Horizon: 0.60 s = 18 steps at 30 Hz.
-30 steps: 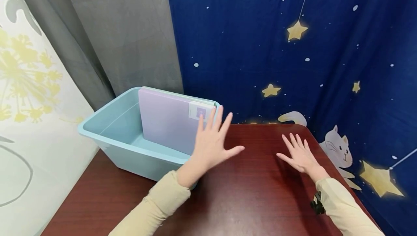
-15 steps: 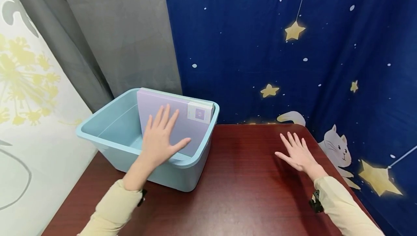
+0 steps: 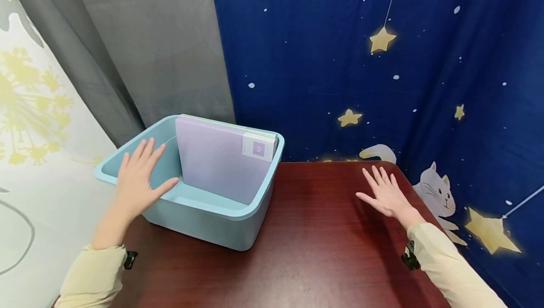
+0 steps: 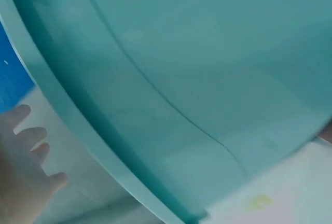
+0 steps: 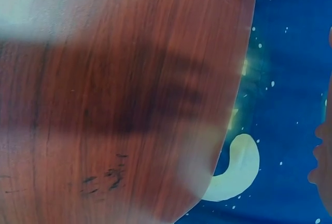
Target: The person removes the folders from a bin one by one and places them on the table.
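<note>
A light blue plastic tub [image 3: 204, 227] stands on the left part of the table. Inside it, a flat lilac folder or box [image 3: 216, 161] with a white label [image 3: 258, 147] leans upright; a pale green edge [image 3: 238, 126] shows behind it. My left hand [image 3: 137, 180], fingers spread, is in front of the tub's left side in the head view; whether it touches the tub I cannot tell. The tub's wall [image 4: 197, 79] fills much of the left wrist view. My right hand [image 3: 384, 193] hovers over the table's right side, fingers spread, with its shadow beneath, holding nothing.
The dark red wooden table [image 3: 306, 232] ends at a rounded far right corner. Behind it hang a grey curtain [image 3: 161, 48] and a dark blue curtain [image 3: 306, 53] with stars and a cat. A white patterned cloth [image 3: 46, 194] hangs at the left.
My left hand has swept left, from over the tub's right side across the lilac folder or box to the tub's left side. The right hand stays nearly in place.
</note>
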### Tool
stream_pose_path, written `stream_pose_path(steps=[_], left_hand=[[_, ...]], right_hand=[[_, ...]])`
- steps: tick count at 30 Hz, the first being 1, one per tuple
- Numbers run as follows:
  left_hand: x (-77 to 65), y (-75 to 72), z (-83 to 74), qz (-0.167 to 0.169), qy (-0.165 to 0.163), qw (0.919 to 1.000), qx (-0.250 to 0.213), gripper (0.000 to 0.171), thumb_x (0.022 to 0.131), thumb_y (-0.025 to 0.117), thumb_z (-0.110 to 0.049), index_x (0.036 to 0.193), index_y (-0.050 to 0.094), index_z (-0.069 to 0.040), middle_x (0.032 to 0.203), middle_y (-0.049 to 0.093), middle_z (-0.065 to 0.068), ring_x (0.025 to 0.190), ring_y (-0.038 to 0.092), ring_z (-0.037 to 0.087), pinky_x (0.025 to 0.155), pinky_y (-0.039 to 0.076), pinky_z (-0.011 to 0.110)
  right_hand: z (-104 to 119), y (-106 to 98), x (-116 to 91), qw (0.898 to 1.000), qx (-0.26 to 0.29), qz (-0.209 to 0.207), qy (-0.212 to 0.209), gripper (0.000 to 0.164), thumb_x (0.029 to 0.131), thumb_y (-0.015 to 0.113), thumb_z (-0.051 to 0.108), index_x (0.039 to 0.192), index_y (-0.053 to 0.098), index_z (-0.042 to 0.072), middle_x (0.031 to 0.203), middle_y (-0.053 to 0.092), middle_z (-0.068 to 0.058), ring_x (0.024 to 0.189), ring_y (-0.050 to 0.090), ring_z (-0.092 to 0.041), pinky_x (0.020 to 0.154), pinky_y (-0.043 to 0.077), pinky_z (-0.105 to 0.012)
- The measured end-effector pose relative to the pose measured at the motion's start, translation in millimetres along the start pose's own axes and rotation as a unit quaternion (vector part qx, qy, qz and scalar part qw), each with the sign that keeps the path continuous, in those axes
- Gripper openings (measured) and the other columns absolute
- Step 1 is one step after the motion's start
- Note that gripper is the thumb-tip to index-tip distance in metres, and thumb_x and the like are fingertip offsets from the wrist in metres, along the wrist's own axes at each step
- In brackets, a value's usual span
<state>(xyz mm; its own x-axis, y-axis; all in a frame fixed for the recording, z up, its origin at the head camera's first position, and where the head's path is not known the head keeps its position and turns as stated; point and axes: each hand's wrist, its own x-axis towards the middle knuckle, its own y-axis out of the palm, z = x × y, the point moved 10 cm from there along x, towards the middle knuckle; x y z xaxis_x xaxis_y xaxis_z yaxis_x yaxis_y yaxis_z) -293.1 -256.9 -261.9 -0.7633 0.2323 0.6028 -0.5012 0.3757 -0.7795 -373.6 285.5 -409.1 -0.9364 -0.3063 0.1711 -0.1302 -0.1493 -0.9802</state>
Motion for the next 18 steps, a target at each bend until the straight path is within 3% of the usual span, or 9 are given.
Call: stream_pose_path(steps=[9,18], left_hand=[[-22.2,-3.0,34.9,-0.006,-0.004,0.9999,0.007,0.078,0.076,0.064,-0.047,0.136,0.040,-0.004,0.143,0.029,0.023,0.136,0.017,0.032,0.105,0.004,0.057],[-39.5,9.9,51.4,0.004,-0.010,0.9996,0.024,0.080,0.075,0.063,-0.043,0.139,0.034,-0.005,0.140,0.034,0.025,0.135,0.019,0.032,0.104,0.008,0.057]], right_hand=[[12,-10,9,0.999,0.045,-0.017,-0.009,0.081,0.087,0.046,0.054,0.144,0.018,0.003,0.146,0.012,-0.029,0.133,0.007,-0.048,0.102,0.007,-0.061],[42,-34,24,0.994,0.095,-0.050,-0.031,0.079,0.089,0.046,0.051,0.146,0.013,0.006,0.147,0.019,-0.022,0.136,0.011,-0.039,0.106,0.006,-0.055]])
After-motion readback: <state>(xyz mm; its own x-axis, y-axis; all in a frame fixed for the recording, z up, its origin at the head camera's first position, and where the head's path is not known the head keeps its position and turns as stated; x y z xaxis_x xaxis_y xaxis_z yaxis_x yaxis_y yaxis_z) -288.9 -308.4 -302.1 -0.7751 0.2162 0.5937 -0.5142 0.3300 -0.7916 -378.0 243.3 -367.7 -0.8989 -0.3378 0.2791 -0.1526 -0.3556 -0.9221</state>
